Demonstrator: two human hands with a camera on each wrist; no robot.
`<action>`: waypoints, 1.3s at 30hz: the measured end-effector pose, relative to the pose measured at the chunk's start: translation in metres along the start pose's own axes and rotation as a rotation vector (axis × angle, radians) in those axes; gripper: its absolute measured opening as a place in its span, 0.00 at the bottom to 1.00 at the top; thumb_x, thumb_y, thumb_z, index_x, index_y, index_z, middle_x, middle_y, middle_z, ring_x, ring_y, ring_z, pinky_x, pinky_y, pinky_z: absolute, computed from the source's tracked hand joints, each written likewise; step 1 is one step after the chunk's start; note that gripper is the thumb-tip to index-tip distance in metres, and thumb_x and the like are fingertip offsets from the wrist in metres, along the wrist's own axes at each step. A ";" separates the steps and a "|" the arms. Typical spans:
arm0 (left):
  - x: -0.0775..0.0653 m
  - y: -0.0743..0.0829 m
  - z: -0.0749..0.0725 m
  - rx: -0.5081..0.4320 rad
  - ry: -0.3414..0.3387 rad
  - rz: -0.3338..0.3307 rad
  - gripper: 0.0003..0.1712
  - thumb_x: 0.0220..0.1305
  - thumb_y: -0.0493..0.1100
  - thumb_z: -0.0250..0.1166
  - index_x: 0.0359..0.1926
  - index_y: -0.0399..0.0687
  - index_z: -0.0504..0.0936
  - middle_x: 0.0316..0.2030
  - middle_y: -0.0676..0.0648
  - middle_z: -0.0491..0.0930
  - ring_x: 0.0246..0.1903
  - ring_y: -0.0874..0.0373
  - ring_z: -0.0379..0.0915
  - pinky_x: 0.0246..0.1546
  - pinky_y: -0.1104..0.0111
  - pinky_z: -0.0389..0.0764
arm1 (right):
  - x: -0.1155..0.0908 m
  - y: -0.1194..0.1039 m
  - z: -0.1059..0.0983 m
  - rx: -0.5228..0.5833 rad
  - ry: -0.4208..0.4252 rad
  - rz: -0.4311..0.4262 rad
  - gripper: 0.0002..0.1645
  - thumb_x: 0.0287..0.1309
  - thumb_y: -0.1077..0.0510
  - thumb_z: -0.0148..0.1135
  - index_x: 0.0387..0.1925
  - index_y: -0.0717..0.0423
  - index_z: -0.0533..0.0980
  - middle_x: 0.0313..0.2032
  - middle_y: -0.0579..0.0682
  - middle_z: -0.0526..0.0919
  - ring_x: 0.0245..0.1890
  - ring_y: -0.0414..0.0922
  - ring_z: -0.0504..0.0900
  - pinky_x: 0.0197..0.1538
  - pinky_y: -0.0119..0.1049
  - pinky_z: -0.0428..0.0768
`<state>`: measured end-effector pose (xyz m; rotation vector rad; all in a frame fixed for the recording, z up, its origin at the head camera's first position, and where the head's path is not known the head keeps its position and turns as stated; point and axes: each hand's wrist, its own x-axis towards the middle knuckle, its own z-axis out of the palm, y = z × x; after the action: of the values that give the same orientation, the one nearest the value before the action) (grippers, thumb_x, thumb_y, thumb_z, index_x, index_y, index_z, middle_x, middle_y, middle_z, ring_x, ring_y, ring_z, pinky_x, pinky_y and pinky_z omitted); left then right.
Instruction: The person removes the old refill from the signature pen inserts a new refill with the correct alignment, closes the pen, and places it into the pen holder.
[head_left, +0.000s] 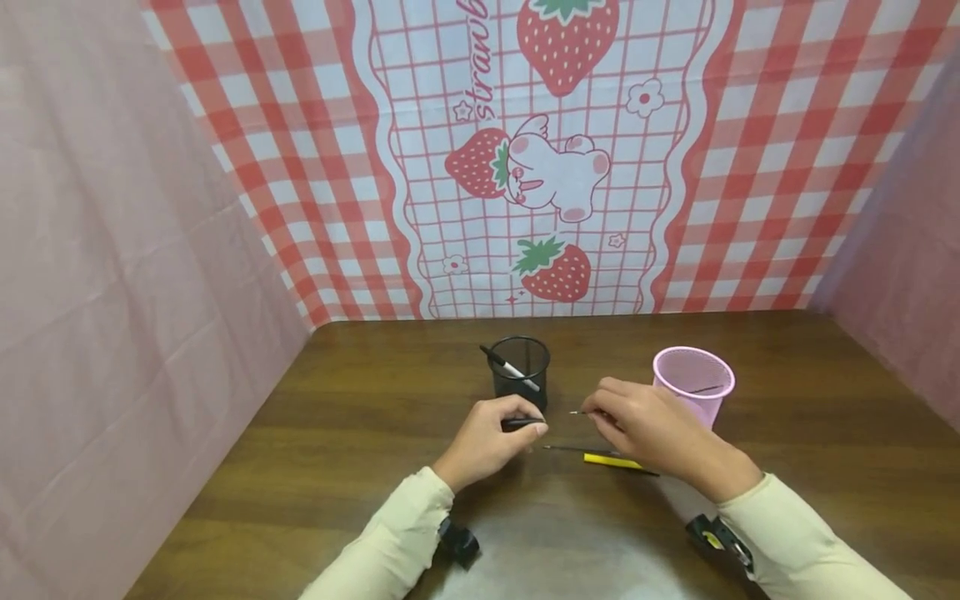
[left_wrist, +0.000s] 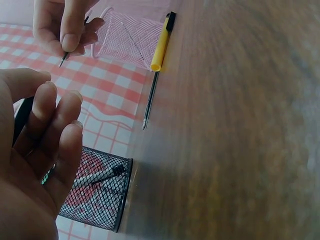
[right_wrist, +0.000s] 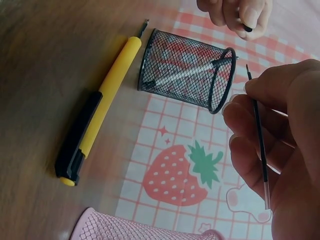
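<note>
My left hand (head_left: 491, 433) grips a slim black pen barrel (head_left: 519, 423) just in front of the black mesh pen cup; the fingers cover much of it. Slightly to the right, my right hand (head_left: 645, 421) pinches a thin ink refill (right_wrist: 259, 130) between thumb and fingers, its metal tip pointing at the left hand. The refill is dark along most of its length, with a translucent tail. Below the hands, a yellow pen barrel (head_left: 609, 461) with a black clip lies on the table. Beside it lies another dark refill (left_wrist: 151, 100), tip to the left.
A black mesh cup (head_left: 517, 398) behind the left hand holds a black-and-white marker (head_left: 512, 369). The pink mesh cup (head_left: 693, 358), partly behind the right hand, has a thin dark stick inside. A strawberry-print cloth (head_left: 555, 192) hangs at the wooden table's (head_left: 337, 450) back edge.
</note>
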<state>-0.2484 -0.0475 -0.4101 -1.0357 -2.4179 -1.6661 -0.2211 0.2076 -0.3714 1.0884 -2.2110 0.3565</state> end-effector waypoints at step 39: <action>-0.001 0.017 0.003 0.113 0.018 0.156 0.05 0.61 0.35 0.71 0.39 0.44 0.88 0.31 0.51 0.86 0.29 0.70 0.77 0.34 0.68 0.81 | 0.005 -0.018 0.015 0.091 0.032 -0.061 0.07 0.54 0.62 0.67 0.37 0.50 0.83 0.30 0.36 0.77 0.22 0.28 0.70 0.22 0.25 0.71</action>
<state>-0.2373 -0.0423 -0.3980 -1.1529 -2.3218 -1.4666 -0.2154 0.1854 -0.3805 1.1876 -2.1459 0.4484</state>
